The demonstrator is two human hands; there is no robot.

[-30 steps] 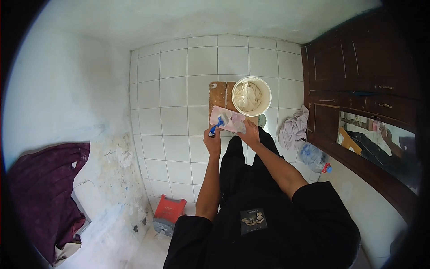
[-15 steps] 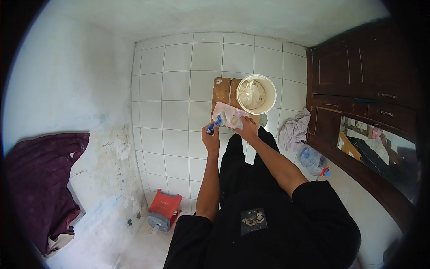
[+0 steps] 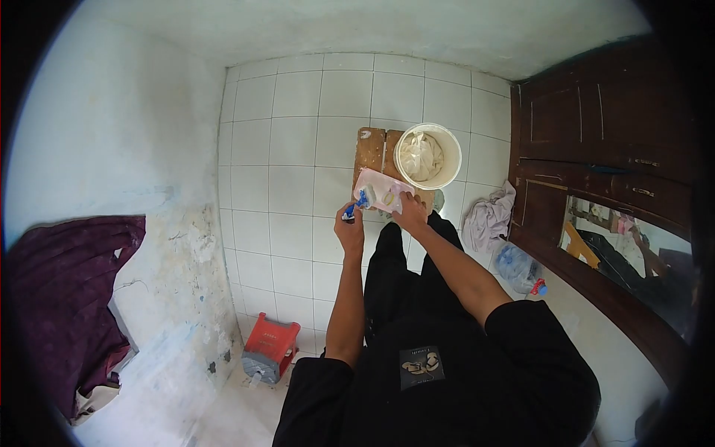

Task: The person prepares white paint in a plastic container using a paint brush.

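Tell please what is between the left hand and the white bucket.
In the head view, the pink tray and the end of the blue tool that the left hand holds.

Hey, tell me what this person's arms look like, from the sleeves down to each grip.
The left sleeve and right sleeve are short, loose and black. Below them everything is bare, left grip and right grip included: no gloves, watch or bracelet visible.
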